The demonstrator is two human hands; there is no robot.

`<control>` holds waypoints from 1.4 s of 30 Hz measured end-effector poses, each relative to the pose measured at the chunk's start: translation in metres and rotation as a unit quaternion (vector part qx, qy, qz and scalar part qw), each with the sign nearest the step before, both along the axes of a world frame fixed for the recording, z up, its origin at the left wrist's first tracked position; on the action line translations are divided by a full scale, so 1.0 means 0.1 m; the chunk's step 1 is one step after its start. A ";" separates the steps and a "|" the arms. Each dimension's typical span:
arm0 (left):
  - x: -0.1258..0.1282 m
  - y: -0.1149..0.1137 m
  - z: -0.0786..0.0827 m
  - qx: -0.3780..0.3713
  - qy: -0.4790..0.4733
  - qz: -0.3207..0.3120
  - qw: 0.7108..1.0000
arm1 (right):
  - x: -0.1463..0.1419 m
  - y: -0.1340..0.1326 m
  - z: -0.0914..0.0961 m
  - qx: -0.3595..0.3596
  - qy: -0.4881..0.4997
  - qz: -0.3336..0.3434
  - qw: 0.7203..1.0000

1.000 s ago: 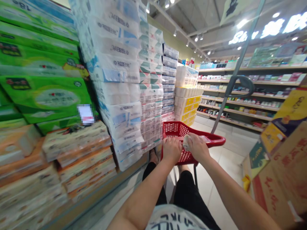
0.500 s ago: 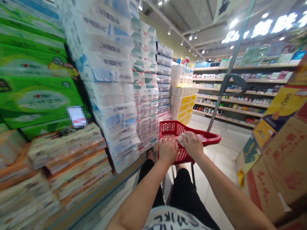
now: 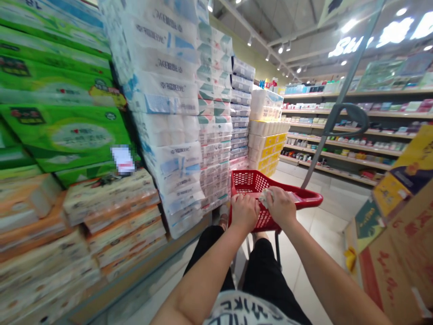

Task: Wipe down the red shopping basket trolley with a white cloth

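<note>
A red plastic shopping cart (image 3: pixel 248 180) with a perforated basket stands just ahead of my legs. My left hand (image 3: pixel 245 212) is closed over its handle, knuckles up. Beside it, my right hand (image 3: pixel 279 206) also grips the handle. A crumpled whitish piece (image 3: pixel 265 197), perhaps tissue or plastic, shows at the right hand's fingers; I cannot make out what it is. The handle itself is mostly covered by both hands.
Tall stacks of white toilet paper packs (image 3: pixel 179 162) rise on the left, past green tissue packs (image 3: pixel 77 135) and orange-and-cream packs (image 3: pixel 115 198). Cardboard boxes (image 3: pixel 399 253) line the right. A slanted metal pole (image 3: pixel 318 153) and stocked shelves (image 3: pixel 338 153) stand ahead.
The view has turned slightly left, so the stacks, cart and shelves sit further right in the picture. Both hands keep their hold on the cart handle.
</note>
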State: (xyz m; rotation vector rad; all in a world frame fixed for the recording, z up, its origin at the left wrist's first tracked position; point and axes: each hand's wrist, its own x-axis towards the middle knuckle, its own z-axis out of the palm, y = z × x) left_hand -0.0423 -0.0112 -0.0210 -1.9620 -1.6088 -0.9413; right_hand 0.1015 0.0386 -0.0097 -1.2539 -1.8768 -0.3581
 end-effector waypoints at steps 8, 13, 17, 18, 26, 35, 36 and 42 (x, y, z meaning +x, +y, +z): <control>0.02 0.03 0.01 -0.012 -0.005 -0.011 1.000 | 0.04 0.01 0.06 -0.031 -0.040 -0.016 0.999; 0.06 0.07 0.02 -0.018 0.000 -0.025 1.000 | 0.11 -0.05 0.10 -0.039 -0.034 -0.024 0.998; 0.06 0.08 0.03 -0.017 0.015 -0.032 0.999 | 0.13 -0.11 0.10 -0.021 -0.022 -0.010 0.999; 0.06 0.07 0.04 -0.018 0.019 -0.032 0.999 | 0.13 -0.11 0.11 -0.021 -0.022 -0.013 0.999; 0.08 0.06 0.03 -0.021 0.036 -0.036 0.998 | 0.15 -0.12 0.15 -0.034 -0.051 -0.054 0.997; 0.11 0.11 0.05 -0.021 0.047 -0.060 0.997 | 0.20 -0.18 -0.02 0.058 -0.018 -0.015 0.998; 0.12 0.13 0.05 -0.021 0.048 -0.062 0.997 | 0.21 -0.20 -0.07 0.080 -0.012 -0.003 0.997; 0.15 0.19 0.07 -0.024 0.048 -0.067 0.996 | 0.31 -0.22 -0.14 0.110 -0.017 0.081 0.990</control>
